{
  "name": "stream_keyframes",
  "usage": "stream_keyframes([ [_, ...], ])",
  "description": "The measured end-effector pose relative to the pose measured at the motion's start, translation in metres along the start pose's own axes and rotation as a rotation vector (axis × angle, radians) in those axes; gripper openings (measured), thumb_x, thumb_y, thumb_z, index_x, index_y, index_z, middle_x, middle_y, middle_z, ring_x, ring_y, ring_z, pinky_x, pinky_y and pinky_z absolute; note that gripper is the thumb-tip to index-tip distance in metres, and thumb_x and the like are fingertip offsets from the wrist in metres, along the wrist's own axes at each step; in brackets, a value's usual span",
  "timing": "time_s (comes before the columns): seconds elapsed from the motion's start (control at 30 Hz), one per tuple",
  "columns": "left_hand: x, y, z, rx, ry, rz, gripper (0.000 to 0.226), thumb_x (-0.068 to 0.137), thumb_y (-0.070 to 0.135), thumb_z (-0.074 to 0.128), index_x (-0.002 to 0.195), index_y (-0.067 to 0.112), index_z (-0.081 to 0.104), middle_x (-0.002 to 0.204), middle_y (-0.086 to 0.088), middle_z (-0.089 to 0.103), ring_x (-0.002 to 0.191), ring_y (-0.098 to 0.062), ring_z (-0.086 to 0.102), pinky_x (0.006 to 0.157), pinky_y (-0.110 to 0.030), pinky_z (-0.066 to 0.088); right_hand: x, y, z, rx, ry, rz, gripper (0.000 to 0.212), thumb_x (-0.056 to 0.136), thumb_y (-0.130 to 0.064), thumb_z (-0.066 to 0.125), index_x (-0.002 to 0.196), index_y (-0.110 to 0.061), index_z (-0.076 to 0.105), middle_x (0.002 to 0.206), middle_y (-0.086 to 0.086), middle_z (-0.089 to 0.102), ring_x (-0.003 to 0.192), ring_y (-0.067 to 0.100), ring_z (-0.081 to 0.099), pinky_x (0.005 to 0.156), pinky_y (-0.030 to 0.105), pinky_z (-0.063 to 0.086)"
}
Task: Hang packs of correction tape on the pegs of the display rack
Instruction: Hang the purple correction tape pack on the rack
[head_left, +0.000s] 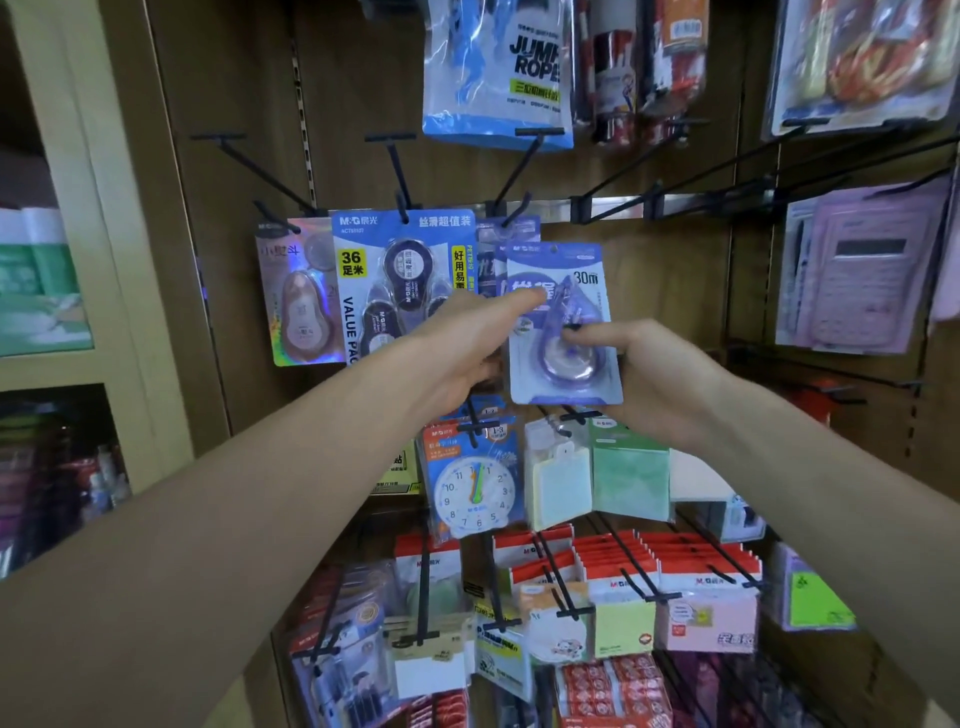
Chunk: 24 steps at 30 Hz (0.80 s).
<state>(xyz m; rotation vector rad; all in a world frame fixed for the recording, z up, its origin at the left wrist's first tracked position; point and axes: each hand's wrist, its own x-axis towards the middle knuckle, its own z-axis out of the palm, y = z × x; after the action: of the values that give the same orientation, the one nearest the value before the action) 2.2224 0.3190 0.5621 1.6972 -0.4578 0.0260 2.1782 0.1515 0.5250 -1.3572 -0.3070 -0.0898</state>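
Held up before the display rack (613, 202), just right of centre: one purple correction tape pack (563, 322), upright, long axis vertical, hang-hole end at 12 o'clock, printed face toward the camera, teardrop dispenser tip aimed toward 1 o'clock. Gripped at its 9 o'clock edge by the left hand (467, 348), thumb stretched across the front, other fingers hidden behind the card. Pinched at its 4 o'clock side by the right hand (654, 374), thumb pressed on the blister, fingers curled behind. Directly at 12 o'clock from the pack, one black peg (514, 210) already carrying similar purple packs, number impossible to count. At 9 o'clock, one blue value pack (402, 280) and one pink holographic pack (298, 296), each hanging on its own peg. At 6 o'clock, one toy clock pack (475, 486).
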Motion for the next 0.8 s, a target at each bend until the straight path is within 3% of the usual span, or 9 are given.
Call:
stream_keyframes([
  [0.07,-0.002,-0.003,0.0,-0.027,0.026,0.045,0.07,0.076,0.046,0.08,0.133,0.011,0.061,0.132,-0.01,0.071,0.116,-0.025,0.071,0.105,-0.048,0.057,-0.009,0.001,-0.002,-0.04,-0.04,-0.026,0.035,0.103,-0.005,0.051,0.135,-0.005,0.066,0.134,0.017,0.072,0.128,0.035,0.067,0.106,0.043,0.054],
  [0.13,-0.003,-0.007,0.001,-0.03,0.063,0.094,0.062,0.077,0.039,0.081,0.128,0.011,0.062,0.127,-0.014,0.072,0.113,-0.029,0.073,0.102,-0.053,0.058,-0.016,0.0,-0.001,-0.067,-0.067,-0.073,0.037,0.103,-0.003,0.051,0.136,-0.01,0.066,0.133,0.014,0.073,0.125,0.034,0.068,0.096,0.041,0.06],
  [0.27,-0.007,-0.008,0.002,-0.048,0.105,0.189,0.024,0.091,0.013,0.078,0.109,0.016,0.063,0.108,-0.008,0.077,0.105,-0.028,0.076,0.103,-0.051,0.058,-0.023,-0.002,0.001,-0.102,-0.102,-0.107,0.037,0.105,-0.003,0.052,0.137,-0.017,0.064,0.133,0.011,0.074,0.124,0.033,0.069,0.095,0.041,0.061],
  [0.4,-0.012,-0.004,0.0,-0.056,0.103,0.254,0.033,0.092,0.005,0.074,0.117,0.018,0.057,0.107,-0.004,0.077,0.1,-0.022,0.077,0.092,-0.042,0.06,-0.024,-0.002,0.001,-0.145,-0.086,-0.144,0.033,0.104,-0.003,0.055,0.129,-0.021,0.066,0.128,0.009,0.076,0.117,0.028,0.073,0.092,0.039,0.062],
  [0.5,-0.015,-0.002,-0.001,-0.097,0.11,0.289,0.038,0.091,0.002,0.073,0.124,0.013,0.057,0.101,0.0,0.076,0.09,-0.017,0.076,0.081,-0.035,0.058,-0.023,0.0,-0.004,-0.204,-0.057,-0.2,0.041,0.103,-0.004,0.058,0.139,-0.023,0.06,0.129,0.005,0.076,0.117,0.026,0.074,0.093,0.041,0.063],
  [0.63,-0.015,0.001,-0.002,-0.134,0.13,0.289,0.032,0.091,0.002,0.073,0.111,0.02,0.056,0.095,0.004,0.074,0.082,-0.013,0.074,0.069,-0.025,0.055,-0.018,-0.001,-0.004,-0.228,-0.013,-0.232,0.044,0.101,-0.008,0.063,0.141,-0.025,0.059,0.13,0.002,0.075,0.119,0.026,0.073,0.102,0.05,0.057],
  [0.73,-0.016,0.007,-0.003,-0.118,0.145,0.265,0.038,0.093,0.006,0.074,0.122,0.017,0.053,0.106,0.001,0.073,0.073,-0.007,0.069,0.048,-0.013,0.045,-0.014,-0.002,0.0,-0.152,0.028,-0.251,0.043,0.1,-0.006,0.065,0.139,-0.021,0.06,0.127,0.006,0.076,0.116,0.028,0.074,0.103,0.05,0.057],
  [0.8,-0.017,0.01,-0.003,-0.08,0.151,0.257,0.042,0.094,0.007,0.073,0.131,0.012,0.052,0.115,-0.006,0.073,0.054,0.002,0.063,0.041,-0.01,0.041,-0.013,-0.001,0.002,-0.114,0.034,-0.259,0.042,0.1,-0.003,0.064,0.138,-0.018,0.06,0.125,0.008,0.077,0.113,0.029,0.076,0.096,0.045,0.061],
])
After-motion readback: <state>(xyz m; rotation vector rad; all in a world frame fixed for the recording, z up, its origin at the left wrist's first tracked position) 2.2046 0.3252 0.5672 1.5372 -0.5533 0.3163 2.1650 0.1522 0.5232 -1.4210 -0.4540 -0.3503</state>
